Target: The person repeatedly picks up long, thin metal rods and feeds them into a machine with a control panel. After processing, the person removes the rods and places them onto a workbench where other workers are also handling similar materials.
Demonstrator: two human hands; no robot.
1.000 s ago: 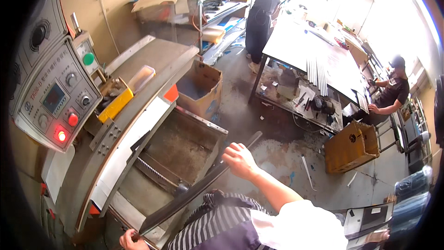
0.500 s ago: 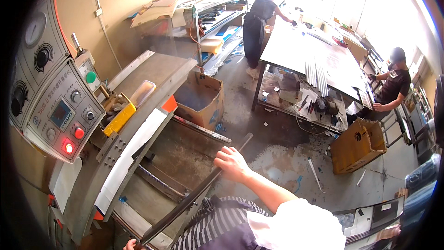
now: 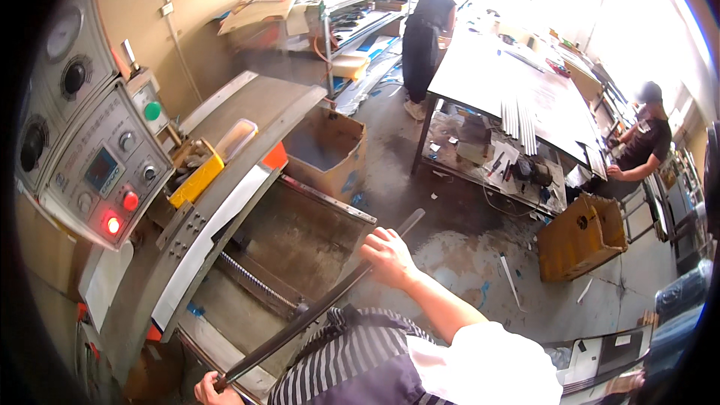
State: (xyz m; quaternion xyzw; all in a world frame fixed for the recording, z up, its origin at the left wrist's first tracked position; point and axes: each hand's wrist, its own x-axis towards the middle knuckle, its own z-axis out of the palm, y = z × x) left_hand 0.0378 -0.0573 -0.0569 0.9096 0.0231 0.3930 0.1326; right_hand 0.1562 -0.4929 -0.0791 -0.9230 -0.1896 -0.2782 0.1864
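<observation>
A long, dark, narrow bar point(image 3: 319, 307) slants across the front of a metal machine point(image 3: 289, 127), close to my striped apron. My right hand point(image 3: 386, 255) is closed round it near its far end, and a short length sticks out beyond the fingers. At the bar's near end, low in the picture, my left hand point(image 3: 214, 390) grips it, partly cut off by the lower edge. Beneath the bar lies the machine's open bed point(image 3: 315, 236), with a ribbed metal hose point(image 3: 255, 281) inside.
A control panel point(image 3: 105, 169) with a lit red lamp stands at left, near a yellow bin point(image 3: 199, 180). Cardboard boxes point(image 3: 337, 150) point(image 3: 577, 244) sit beyond the machine and at right. Two people point(image 3: 427, 37) point(image 3: 649, 142) are by a large table point(image 3: 480, 67); scraps litter the floor.
The view has shifted slightly. My left hand and the bar's near end show more fully now. The person at the far side of the table has drawn an arm back from the tabletop.
</observation>
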